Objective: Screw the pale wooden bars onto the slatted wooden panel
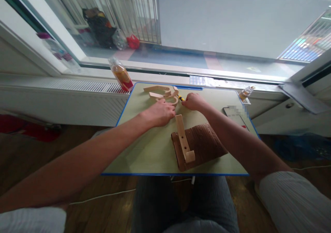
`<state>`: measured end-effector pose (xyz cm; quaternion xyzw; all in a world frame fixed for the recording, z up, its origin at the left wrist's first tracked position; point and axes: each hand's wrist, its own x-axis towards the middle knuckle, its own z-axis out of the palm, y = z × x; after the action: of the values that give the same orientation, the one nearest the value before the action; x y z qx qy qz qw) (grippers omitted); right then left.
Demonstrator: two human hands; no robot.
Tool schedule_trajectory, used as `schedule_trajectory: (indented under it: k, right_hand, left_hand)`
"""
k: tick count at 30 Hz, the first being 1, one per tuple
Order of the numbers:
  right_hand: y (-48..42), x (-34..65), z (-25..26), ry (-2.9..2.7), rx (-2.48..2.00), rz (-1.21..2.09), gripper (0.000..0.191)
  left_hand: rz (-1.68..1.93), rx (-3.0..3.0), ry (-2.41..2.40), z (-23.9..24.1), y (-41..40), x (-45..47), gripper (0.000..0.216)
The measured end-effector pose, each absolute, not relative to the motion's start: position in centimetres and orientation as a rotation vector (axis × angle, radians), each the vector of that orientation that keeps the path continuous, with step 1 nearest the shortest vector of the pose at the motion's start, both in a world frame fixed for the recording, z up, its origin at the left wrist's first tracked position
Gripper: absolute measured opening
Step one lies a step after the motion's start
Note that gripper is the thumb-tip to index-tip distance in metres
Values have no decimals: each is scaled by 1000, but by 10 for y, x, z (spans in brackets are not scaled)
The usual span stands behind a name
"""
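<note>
Fingers of the right hand [193, 102] close together round the near end of a yellow-and-black tool [181, 98]; those of the left hand [162, 113] bend at the near side of some curved wooden pieces [156, 95], and whether they pinch one I cannot tell; behind everything stands a wide window [222, 22], with a white radiator [103, 102] below it at the left; a pale table [139, 157] with a blue rim spreads beneath both hands; on its near part lies a brown board [204, 141], the right forearm crossing over its right side; a phone-like slab [234, 115] lies near the table's right edge, partly behind that forearm; a bottle [121, 76] with a red label stands just past the far left corner; across the board's left part lies a wooden hook [183, 139] with dark holes, its straight end reaching past the board's far edge, its curled end nearer the person; the curved pieces cluster on the table's far part, left of the tool, which slants from the right fingers towards them.
</note>
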<state>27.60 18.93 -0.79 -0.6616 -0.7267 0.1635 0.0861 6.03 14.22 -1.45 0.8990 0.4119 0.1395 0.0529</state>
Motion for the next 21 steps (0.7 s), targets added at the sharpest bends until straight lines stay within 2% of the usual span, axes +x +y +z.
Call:
schedule_trajectory:
  k: [4, 8, 10, 13, 16, 21]
  right_hand:
    - [167, 308, 13, -2005, -1904, 493, 28]
    - [132, 349, 48, -1806, -1748, 535, 24]
    - [115, 358, 62, -1544, -1470, 593, 23]
    - [94, 350, 68, -1242, -1131, 706, 26]
    - [80, 324, 60, -1281, -1138, 896, 34]
    - [68, 294, 45, -1150, -1235, 974, 40]
  left_hand:
    - [523, 2688, 1302, -4, 132, 45, 12]
    - [1116, 2284, 1371, 6, 87, 31, 2]
    - [1282, 2086, 1328, 7, 56, 36, 2]
    - [1318, 1904, 1267, 2, 20, 56, 4]
    - [1277, 1818, 1256, -9, 3, 76, 3]
    - [1242, 1729, 1259, -26, -1, 89, 2]
